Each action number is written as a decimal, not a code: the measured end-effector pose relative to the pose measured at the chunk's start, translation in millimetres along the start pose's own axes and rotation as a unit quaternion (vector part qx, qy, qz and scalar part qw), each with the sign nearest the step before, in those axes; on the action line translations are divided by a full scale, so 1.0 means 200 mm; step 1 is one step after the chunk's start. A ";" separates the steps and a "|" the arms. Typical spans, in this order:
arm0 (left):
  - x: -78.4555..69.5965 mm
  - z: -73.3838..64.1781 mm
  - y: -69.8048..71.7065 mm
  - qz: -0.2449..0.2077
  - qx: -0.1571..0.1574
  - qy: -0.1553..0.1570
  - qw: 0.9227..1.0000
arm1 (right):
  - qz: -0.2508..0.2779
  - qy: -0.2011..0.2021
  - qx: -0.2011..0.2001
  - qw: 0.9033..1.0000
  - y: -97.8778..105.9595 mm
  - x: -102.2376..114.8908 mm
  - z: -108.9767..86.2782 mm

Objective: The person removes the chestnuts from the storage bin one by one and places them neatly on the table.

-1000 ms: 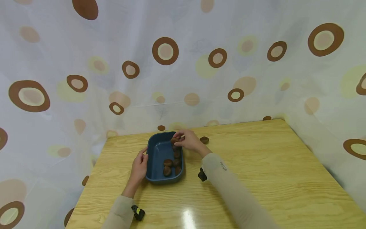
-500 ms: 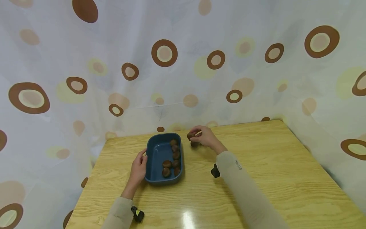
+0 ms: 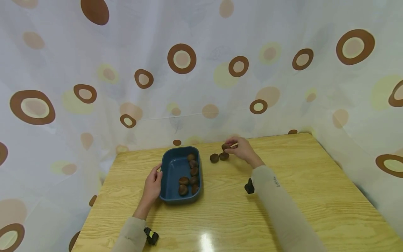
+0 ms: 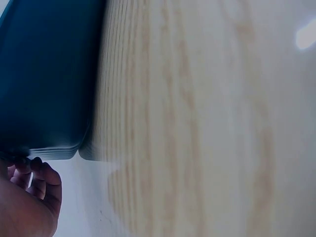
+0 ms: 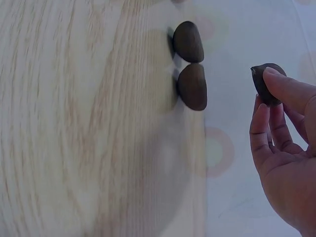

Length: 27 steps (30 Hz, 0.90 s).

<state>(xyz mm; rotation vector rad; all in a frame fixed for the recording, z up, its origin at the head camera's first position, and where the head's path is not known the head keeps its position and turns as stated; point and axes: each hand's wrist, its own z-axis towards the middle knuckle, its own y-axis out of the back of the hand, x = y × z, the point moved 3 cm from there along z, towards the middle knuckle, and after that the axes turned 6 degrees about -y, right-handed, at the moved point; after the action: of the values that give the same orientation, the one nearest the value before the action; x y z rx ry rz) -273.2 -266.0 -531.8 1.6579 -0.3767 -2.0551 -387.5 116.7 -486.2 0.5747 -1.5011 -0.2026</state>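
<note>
1. We have the right hand [image 3: 243,148] pinching one chestnut [image 5: 261,85] between thumb and fingertips, to the right of the container, near the back edge of the table.
2. In the right wrist view that chestnut is apart from the two loose chestnuts [image 5: 192,87], which sit side by side on the wood and look to be touching.
3. We see the left hand [image 3: 153,182] at the container's left side, fingertips against its outer wall; fingers look bent in the left wrist view, but we can't tell if it really grips.
4. Hands are well apart, container between them.
5. Blue container [image 3: 180,201]: rectangular, rounded corners, upright on the table. We count seven chestnuts [image 3: 194,171] inside, five lined up along the right wall, two just left of that row at the near end.
6. Table [image 3: 289,189] is light wood grain, glare spot near the front.
7. Both sleeves [image 3: 283,210] beige; black device [image 3: 249,186] at each wrist.
8. Behind, we note a white cloth [image 3: 207,87] with brown, peach and yellowish round spots.
</note>
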 end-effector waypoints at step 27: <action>0.00 0.00 0.00 -0.010 -0.003 -0.002 1.000 | 0.020 -0.089 -0.037 0.995 0.00 -0.24 -0.02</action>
<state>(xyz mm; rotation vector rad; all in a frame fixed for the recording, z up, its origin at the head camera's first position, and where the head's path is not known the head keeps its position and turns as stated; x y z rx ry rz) -273.9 -266.3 -531.5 1.6602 -0.3571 -2.0732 -387.6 140.4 -528.2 0.4765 -1.6681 -0.2845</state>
